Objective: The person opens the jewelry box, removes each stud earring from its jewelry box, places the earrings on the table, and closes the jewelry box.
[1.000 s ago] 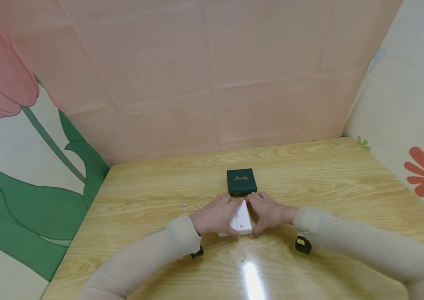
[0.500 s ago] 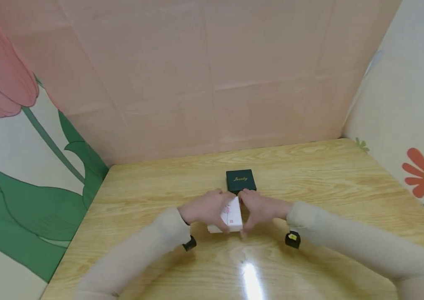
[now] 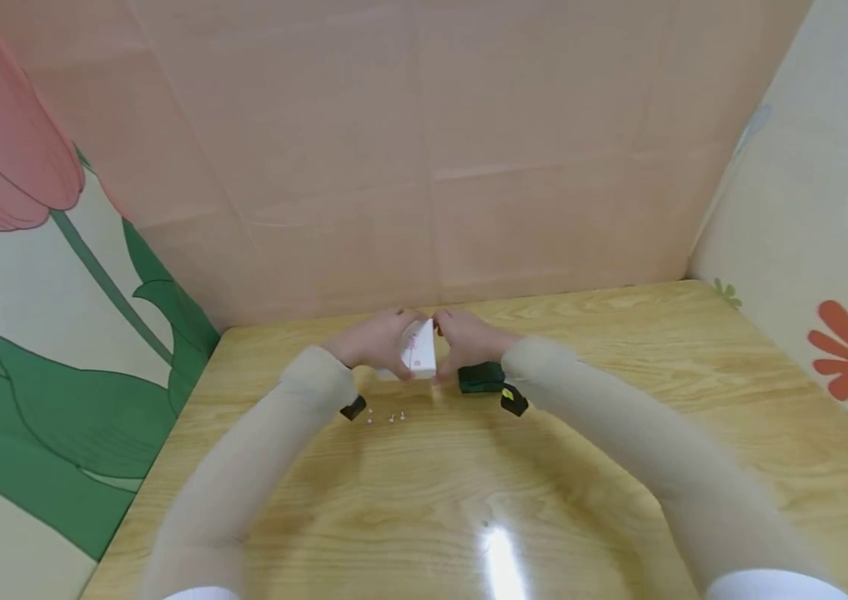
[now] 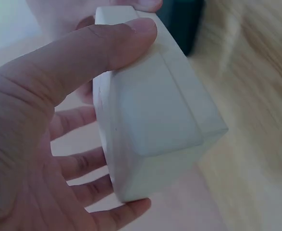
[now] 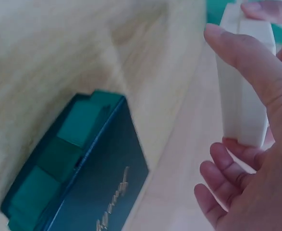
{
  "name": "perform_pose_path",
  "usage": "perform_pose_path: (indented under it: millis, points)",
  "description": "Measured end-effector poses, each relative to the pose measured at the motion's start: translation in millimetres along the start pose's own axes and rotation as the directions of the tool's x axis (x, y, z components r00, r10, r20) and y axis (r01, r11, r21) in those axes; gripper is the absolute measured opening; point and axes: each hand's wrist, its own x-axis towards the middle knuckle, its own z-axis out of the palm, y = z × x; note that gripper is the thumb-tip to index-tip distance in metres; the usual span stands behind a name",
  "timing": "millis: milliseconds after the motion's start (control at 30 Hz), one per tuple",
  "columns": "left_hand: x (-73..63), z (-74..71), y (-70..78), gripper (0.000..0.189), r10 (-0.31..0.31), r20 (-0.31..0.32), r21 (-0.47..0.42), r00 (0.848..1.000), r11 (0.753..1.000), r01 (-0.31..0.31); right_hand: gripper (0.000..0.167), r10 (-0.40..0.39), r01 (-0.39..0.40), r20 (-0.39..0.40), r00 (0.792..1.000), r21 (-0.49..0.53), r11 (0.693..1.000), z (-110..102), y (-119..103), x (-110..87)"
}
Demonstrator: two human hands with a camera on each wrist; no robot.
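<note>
A small white box [image 3: 421,358] with pink print is held up over the far middle of the table. My left hand [image 3: 378,342] grips its left side; in the left wrist view the thumb presses one face of the white box [image 4: 155,106] and the fingers lie behind it. At the other end my right hand [image 3: 472,337] holds the box between thumb and fingertips, its palm apart from it. Below and right of the hands sits a dark green jewelry box [image 3: 479,379], partly covered by the right hand. Gold lettering marks this green box [image 5: 126,144] in the right wrist view.
Several tiny pale pieces [image 3: 392,418] lie on the wooden table [image 3: 408,500], left of the green box and near the left wrist. A pink backdrop [image 3: 333,167] rises behind the table, and flower-printed walls stand on both sides.
Both hands have carried the white box up, away from me and to the left. The tiny pieces, hidden half a second ago, show again, while the right hand now covers part of the green box.
</note>
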Motion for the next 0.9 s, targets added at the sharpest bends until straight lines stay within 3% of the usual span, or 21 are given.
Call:
perform_pose_path:
  millis: [167, 333, 567, 700, 900]
  points:
    - [14.8, 17.6, -19.8, 0.091, -0.059, 0.019, -0.008, 0.998, 0.998, 0.059, 0.09, 0.055, -0.049, 0.064, 0.996, -0.09, 0.995, 12, 9, 18.8]
    - [25.5, 36.7, -32.0, 0.092, -0.086, 0.04, -0.054, 0.995, 0.995, 0.088, 0.1, 0.158, -0.136, 0.142, 0.977, -0.151, 0.979, 16, 8, 24.8]
    - [33.0, 52.8, -39.6, 0.095, -0.138, 0.058, -0.093, 0.989, 0.985, 0.143, 0.101, 0.234, -0.187, 0.216, 0.948, -0.217, 0.958, 17, 4, 27.7]
    - [35.6, 58.5, -41.1, 0.095, -0.13, 0.069, -0.094, 0.989, 0.986, 0.136, 0.103, 0.266, -0.205, 0.248, 0.932, -0.246, 0.947, 19, 5, 28.8]
    - [39.0, 62.4, -43.2, 0.093, -0.122, 0.082, -0.082, 0.989, 0.988, 0.129, 0.101, 0.267, -0.203, 0.253, 0.93, -0.252, 0.946, 24, 12, 31.2]
